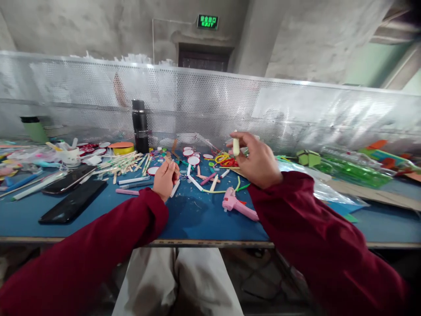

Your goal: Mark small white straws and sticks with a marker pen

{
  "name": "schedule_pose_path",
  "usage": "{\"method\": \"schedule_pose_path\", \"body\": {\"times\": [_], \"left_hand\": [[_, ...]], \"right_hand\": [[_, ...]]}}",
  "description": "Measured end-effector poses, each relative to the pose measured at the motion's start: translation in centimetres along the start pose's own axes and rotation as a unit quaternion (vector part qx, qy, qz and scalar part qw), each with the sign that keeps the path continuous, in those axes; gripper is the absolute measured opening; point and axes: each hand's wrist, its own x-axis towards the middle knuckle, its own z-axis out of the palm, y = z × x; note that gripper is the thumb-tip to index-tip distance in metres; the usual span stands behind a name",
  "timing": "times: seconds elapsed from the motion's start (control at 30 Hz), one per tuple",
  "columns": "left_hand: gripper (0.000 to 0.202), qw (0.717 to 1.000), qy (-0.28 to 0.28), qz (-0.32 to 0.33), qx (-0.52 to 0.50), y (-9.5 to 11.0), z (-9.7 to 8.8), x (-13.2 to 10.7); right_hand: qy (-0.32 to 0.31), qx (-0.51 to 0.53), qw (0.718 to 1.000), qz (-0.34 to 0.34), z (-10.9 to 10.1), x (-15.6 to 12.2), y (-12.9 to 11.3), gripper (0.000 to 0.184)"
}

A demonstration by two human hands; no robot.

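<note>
My right hand (256,160) is raised above the blue table (197,215) and pinches a short pale stick (236,146) upright between thumb and fingers. My left hand (166,177) rests low over the table with its fingers curled; a thin pale stick (175,188) pokes out under it, and whether it is gripped is unclear. A pink glue gun (237,205) lies on the table below my right wrist. Coloured straws and sticks (210,180) are scattered between the two hands. Both arms wear dark red sleeves.
Two black phones (70,193) lie at the left. A black bottle (140,126) stands at the back by a yellow tape roll (123,149) and wooden sticks (126,163). Green boxes and clear bags (348,169) fill the right. A perforated metal screen (210,105) backs the table.
</note>
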Motion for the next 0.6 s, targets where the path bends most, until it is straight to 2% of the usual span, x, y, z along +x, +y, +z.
{"method": "schedule_pose_path", "body": {"times": [0.07, 0.17, 0.27, 0.43, 0.53, 0.6], "left_hand": [[0.042, 1.000, 0.007, 0.009, 0.000, 0.0, -0.1, 0.1], [0.040, 1.000, 0.016, 0.017, -0.006, 0.1, -0.2, 0.1], [0.037, 0.999, 0.031, 0.016, -0.006, 0.4, -0.3, 0.2], [0.035, 0.999, 0.047, 0.016, 0.002, 0.7, -0.3, 0.3], [0.036, 0.999, 0.043, 0.008, 0.007, 0.6, -0.3, 0.3], [0.036, 0.999, 0.033, 0.000, 0.004, 0.6, -0.3, 0.3]], "right_hand": [[-0.058, -0.034, 0.998, -0.019, 0.4, 0.5, 0.8, 0.042], [-0.156, -0.063, 0.985, -0.030, 2.4, 0.8, 1.8, 0.042], [-0.240, -0.116, 0.963, -0.036, 5.6, 0.9, 2.6, 0.038], [-0.356, -0.197, 0.913, -0.002, 11.3, 1.6, 4.3, 0.038], [-0.340, -0.196, 0.919, 0.020, 14.0, 2.2, 5.5, 0.027], [-0.306, -0.180, 0.935, 0.019, 15.5, 2.6, 6.1, 0.013]]}}
